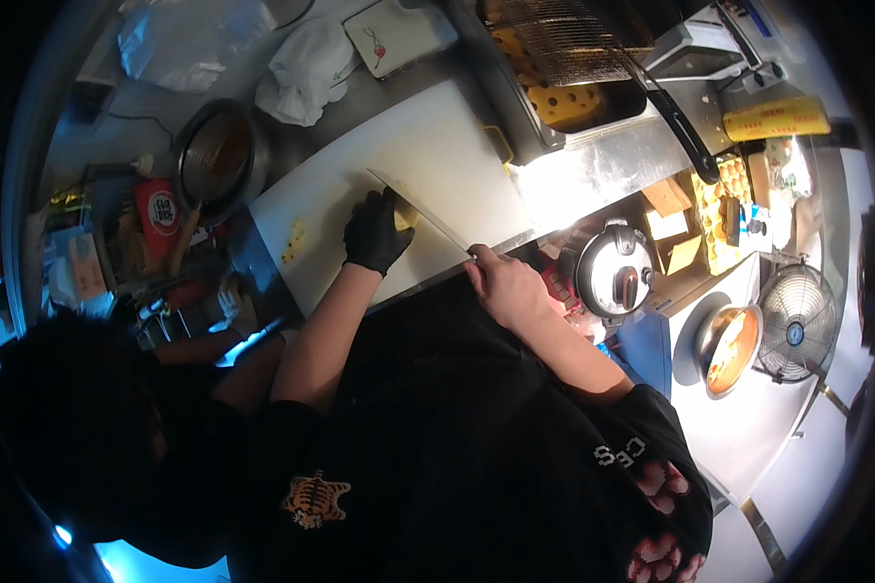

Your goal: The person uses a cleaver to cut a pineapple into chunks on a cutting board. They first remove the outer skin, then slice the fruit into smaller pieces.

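A white cutting board [448, 127] lies at a slant before me. My left hand [374, 237], in a black glove, holds a pale yellow piece of food [406, 215] down on it. The fingers partly cover the piece, so I cannot tell exactly what it is. My bare right hand [509, 286] grips a knife [426, 213] at the board's near edge; its handle is hidden in the fingers. The thin blade slants away to the far left, close beside the food. Small yellow scraps [292, 239] lie near the board's left side.
A co-worker's gloved hand [235, 302] is at left, close to my left forearm. A strainer [219, 157] rests there over a bowl. A fryer with wire baskets [572, 47] stands beyond the board. To the right are an electric pressure cooker [616, 271], a metal bowl [701, 346] and a fan [795, 310].
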Demonstrator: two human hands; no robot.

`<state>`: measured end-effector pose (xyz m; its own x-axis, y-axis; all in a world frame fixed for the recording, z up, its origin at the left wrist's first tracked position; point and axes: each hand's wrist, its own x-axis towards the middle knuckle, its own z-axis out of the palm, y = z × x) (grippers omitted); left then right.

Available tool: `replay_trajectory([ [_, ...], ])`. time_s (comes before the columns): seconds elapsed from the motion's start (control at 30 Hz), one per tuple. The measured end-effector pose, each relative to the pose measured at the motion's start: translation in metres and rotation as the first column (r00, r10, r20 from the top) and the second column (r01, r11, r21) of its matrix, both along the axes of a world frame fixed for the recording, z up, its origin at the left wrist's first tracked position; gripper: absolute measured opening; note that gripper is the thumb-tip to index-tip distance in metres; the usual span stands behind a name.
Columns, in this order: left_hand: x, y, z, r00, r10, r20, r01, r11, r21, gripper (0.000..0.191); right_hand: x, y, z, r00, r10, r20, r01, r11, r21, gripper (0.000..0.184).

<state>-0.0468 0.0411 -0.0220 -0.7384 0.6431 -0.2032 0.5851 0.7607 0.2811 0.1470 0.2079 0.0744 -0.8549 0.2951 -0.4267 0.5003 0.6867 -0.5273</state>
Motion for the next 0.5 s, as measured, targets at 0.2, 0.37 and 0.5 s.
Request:
replay_trajectory([
  [0.2,-0.001,0.001,0.006,1.0,-0.021,0.005,0.021,1.0,0.017,0.07,-0.007,0.01,0.017,0.996,0.001,0.091,0.004,0.998,-0.055,0.032],
  [0.37,0.001,0.001,0.005,1.0,-0.023,0.007,0.023,0.999,0.028,0.077,-0.005,0.013,0.015,0.999,0.004,0.047,0.0,0.996,-0.084,0.032],
  [0.5,-0.001,-0.001,0.004,0.999,-0.04,-0.005,0.04,0.998,0.054,0.077,-0.016,0.014,0.018,0.996,0.044,0.084,-0.036,0.996,-0.086,0.033],
])
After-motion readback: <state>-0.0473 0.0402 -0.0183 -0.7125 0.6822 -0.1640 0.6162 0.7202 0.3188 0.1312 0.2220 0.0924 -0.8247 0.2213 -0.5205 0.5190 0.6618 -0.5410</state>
